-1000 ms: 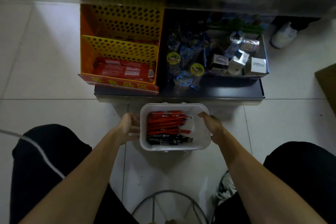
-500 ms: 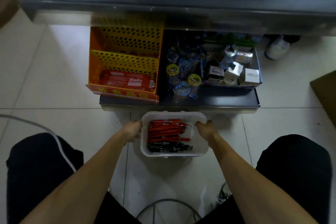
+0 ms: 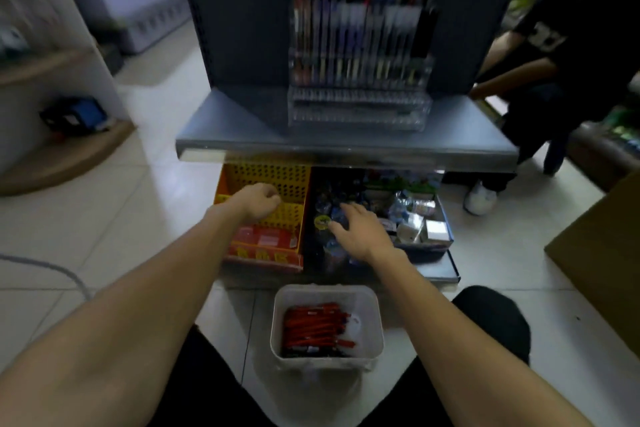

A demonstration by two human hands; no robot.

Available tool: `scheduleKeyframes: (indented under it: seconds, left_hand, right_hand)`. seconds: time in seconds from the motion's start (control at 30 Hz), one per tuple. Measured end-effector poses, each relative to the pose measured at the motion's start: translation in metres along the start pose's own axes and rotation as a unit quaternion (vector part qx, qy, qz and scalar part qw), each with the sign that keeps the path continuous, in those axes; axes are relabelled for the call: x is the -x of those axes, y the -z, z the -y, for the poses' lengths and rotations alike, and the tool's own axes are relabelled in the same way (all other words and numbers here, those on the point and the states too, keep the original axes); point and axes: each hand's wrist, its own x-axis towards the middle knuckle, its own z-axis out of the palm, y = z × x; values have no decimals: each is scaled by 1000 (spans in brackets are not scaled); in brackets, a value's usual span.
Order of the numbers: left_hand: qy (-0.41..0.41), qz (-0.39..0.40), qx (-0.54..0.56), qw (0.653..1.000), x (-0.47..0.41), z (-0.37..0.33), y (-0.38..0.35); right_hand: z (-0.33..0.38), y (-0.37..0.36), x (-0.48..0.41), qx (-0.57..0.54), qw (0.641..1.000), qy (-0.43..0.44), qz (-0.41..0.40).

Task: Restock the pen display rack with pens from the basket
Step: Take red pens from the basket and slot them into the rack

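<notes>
- Basket [image 3: 326, 363]: stands on the floor [image 3: 104, 218], nearest the camera. It is translucent white plastic, rectangular, with rounded corners and smooth walls.
- Pens [image 3: 313, 328]: lie flat inside the basket in a loose stack. Most are slim red barrels, with a few dark ones along the near wall.
- Progress: the basket holds a full-looking stack and neither hand carries a pen. Restocking is judged to be at its start, with all picking and slotting left to do.
- Left hand [image 3: 261, 199]: is above the tray [image 3: 270, 177], which is yellow perforated plastic. The fingers are curled into a loose fist, and nothing is seen in it.
- Right hand [image 3: 356, 236]: the fingers are spread, fairly straight and hold nothing. It is over the dark bin [image 3: 440, 246] of small packaged goods.
- Shelf [image 3: 346, 146]: a flat, smooth grey metal ledge.
- Rack [image 3: 360, 80]: stands on the shelf. It is clear stepped plastic with narrow upright slots, and blur hides how full the slots are.
</notes>
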Motion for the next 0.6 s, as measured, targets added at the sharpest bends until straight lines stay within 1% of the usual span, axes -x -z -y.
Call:
scheduleKeyframes:
  seconds: [0.13, 0.2, 0.3, 0.4, 0.47, 0.5, 0.6]
  left_hand:
    - [-48, -114, -51, 991, 24, -12, 65]
    - [-89, -148, -90, 981, 37, -30, 80]
    - [-173, -188, -176, 951, 47, -72, 87]
    - [-228, -249, -234, 911, 44, -109, 93]
    - [-244, -286, -269, 887, 33, -124, 101]
    - [-243, -302, -272, 881, 27, -130, 104]
    - [-225, -334, -243, 883, 6, -130, 93]
  right_hand:
    - [45, 56, 16, 55, 992, 73, -88]
    - [62, 76, 23, 83, 982, 96, -139]
    - [77, 111, 27, 127, 965, 105, -204]
    - [79, 144, 26, 161, 952, 97, -242]
    - [76, 158, 22, 168, 946, 90, -263]
    - [74, 161, 18, 167, 942, 88, -277]
    - [64, 155, 6, 156, 933, 91, -311]
